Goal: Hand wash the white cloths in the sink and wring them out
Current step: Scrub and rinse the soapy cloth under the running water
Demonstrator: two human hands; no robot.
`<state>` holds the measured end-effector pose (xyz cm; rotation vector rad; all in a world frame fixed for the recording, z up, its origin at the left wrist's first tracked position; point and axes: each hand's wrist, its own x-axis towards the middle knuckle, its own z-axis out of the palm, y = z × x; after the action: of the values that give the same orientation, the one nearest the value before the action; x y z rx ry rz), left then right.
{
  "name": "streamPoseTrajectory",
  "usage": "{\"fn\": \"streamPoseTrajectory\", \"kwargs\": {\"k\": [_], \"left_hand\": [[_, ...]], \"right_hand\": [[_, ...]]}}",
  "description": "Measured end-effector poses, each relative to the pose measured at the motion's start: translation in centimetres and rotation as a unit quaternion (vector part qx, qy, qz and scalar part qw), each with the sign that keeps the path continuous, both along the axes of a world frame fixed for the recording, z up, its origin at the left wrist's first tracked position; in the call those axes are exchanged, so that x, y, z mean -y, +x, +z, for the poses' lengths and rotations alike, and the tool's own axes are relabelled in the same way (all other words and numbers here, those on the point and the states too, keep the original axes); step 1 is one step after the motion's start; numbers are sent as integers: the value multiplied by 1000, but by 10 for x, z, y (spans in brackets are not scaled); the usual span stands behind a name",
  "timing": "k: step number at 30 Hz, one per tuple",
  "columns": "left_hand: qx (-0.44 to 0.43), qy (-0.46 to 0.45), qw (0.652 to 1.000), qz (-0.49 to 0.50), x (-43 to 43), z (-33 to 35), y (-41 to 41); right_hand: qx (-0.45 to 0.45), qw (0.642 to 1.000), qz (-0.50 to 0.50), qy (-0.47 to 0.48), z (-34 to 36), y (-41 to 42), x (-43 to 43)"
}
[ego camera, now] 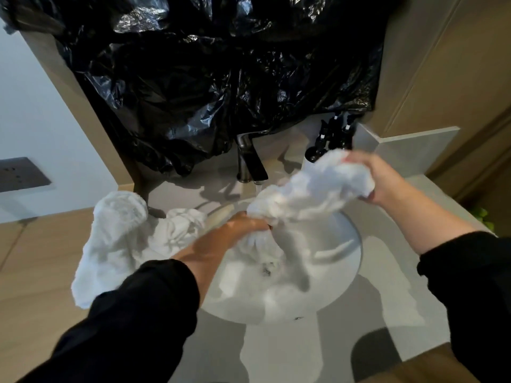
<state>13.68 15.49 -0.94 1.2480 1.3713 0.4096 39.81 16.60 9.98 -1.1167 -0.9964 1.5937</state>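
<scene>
Counter, sink at 6 o'clock: white cloth clenched by left hand, right hand; opposite twisting over sink advised.

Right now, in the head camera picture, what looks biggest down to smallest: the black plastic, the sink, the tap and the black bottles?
1. The black plastic, by far.
2. The sink.
3 and 4. The tap and the black bottles look about alike, so I won't rank them.

Two hands, at least two white cloths, one sink, one faucet, one black plastic sheet, one wall socket
</scene>
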Motion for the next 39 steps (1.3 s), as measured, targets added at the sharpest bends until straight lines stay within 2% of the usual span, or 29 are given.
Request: {"fn": "streamPoseTrajectory", "kwargs": {"k": [2,5,6,8,9,10,13,15,17,20,21,23,27,29,31,35,39], "left_hand": [[-69,44,996,-35,-7,15,-8],[-123,103,980,-114,-7,35,8],[-140,129,972,-135,-7,42,12],[-151,173,958,-172,-6,51,16],[-151,185,954,-182,-6,54,17],[-155,197,949,-191,-4,61,17],[-176,242,929,-218,-5,83,22],[-190,260,917,-235,-5,94,28],[-185,272,910,-251,-4,101,31],[-197,287,907,-238,2,105,26],[-204,291,908,-221,1,103,23],[-170,299,924,-166,2,97,14],[-16,294,956,-17,7,77,1],[14,273,962,-4,15,61,2],[23,246,969,-3,30,42,10],[82,198,974,73,56,11,40],[87,190,969,128,62,4,59]], "right_hand": [[176,983,43,-34,-44,14,6],[371,925,41,-66,-96,9,12],[433,898,62,-49,-107,5,11],[559,820,122,-15,-113,-1,12],[580,802,142,-1,-109,-5,13],[558,815,157,7,-100,-8,15],[403,895,173,80,-57,-29,22],[359,910,172,115,-32,-47,23],[410,886,166,137,-23,-63,24],[578,787,154,149,-16,-74,25],[600,772,153,146,-12,-75,25],[573,797,131,140,-5,-76,22],[428,896,62,103,7,-79,23],[322,942,54,81,10,-82,25],[219,973,42,57,14,-85,25],[8,1000,25,-9,29,-95,23],[-83,995,26,-51,31,-108,27]]}}
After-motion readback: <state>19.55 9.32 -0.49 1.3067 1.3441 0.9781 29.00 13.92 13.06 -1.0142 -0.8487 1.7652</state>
